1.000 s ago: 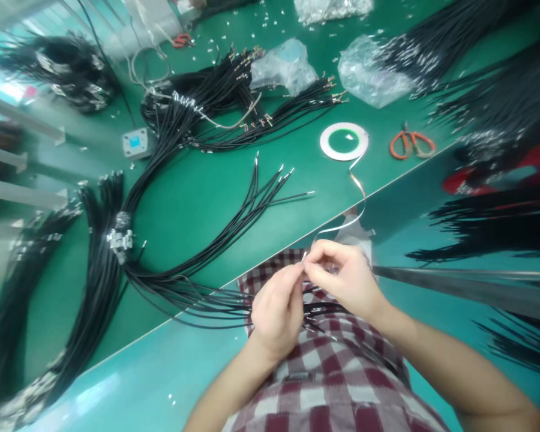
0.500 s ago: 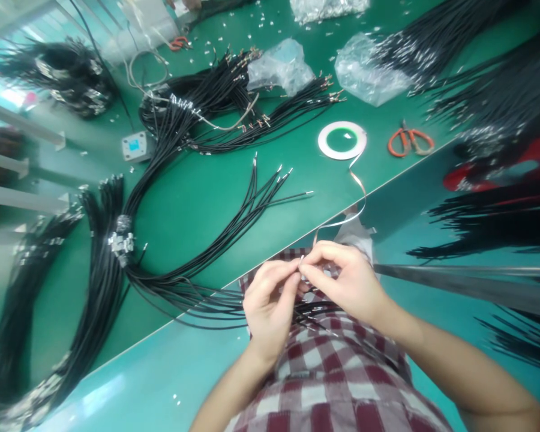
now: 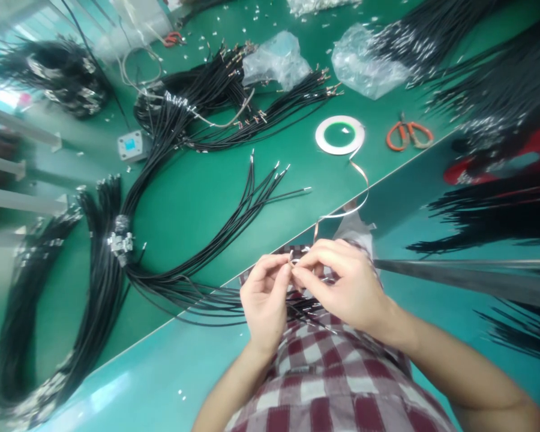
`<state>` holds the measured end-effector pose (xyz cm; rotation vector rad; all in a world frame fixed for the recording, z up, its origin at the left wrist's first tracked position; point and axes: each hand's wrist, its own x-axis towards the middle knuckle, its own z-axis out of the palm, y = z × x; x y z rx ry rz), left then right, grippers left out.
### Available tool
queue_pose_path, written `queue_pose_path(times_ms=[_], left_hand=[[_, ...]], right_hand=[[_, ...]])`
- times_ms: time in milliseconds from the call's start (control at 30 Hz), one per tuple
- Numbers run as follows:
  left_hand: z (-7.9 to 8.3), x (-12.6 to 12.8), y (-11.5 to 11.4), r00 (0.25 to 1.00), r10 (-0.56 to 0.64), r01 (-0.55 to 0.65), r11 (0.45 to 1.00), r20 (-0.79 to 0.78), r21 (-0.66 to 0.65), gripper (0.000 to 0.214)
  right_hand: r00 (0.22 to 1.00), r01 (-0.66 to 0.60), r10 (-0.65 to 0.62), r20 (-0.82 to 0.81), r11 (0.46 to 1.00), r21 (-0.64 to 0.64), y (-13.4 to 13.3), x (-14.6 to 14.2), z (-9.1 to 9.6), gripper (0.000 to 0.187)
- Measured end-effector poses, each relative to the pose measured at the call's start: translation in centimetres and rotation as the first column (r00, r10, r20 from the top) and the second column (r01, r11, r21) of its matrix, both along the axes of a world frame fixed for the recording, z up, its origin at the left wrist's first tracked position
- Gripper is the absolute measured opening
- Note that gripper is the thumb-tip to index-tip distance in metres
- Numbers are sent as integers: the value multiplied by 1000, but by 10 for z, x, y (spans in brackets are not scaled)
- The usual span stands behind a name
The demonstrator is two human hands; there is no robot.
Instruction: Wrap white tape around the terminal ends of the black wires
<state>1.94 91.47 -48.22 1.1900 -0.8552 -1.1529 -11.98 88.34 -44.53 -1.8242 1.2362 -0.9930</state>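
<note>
At the far left of the green counter (image 3: 198,204), thick bundles of black wire (image 3: 22,312) curve from the near edge toward the back. Just beside them a larger bundle (image 3: 101,282), bound by a metal clip (image 3: 119,240), bends round and spreads to the right. A small grey box (image 3: 130,146) lies further back. From that bundle a fan of loose wires (image 3: 256,189) lies flat, its long axis slanting up to the right and its metal tips pointing away from the person.

Below the fan, at the counter's near edge and over a checked shirt (image 3: 324,372), the left hand (image 3: 263,300) is curled, thumb and forefinger pinched on the end of one wire (image 3: 291,257). Its short bright tip points up and away from the person. The rest of its length is hidden under the hands, among strands crossing the lap roughly left to right. The right hand (image 3: 346,288) meets the left at that tip, fingertips closed on it too, so the wire sits between the two hands, both clamped on it.

A thin tape strip (image 3: 363,180) curls from a tape roll (image 3: 339,134) lying flat on the counter down to the right hand's fingers.

Two clear plastic bags (image 3: 276,60) lie crumpled at the back. Their contents cannot be made out. Orange scissors (image 3: 407,135) lie right of the roll, and more black wire (image 3: 490,210) beyond.
</note>
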Motion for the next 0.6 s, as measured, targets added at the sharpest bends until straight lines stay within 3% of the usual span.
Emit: queue_pose_path(times_ms=[233,600], left_hand=[[3,1,1,998,14,-12,999,-55,42,9],[-1,3,2,990,-26,36,997,-139,68,12]], right_hand=[[990,24,-38,133,994,102,-7,4,-5,21],[986,44,-81,147,970,240,-8,12,-20,17]])
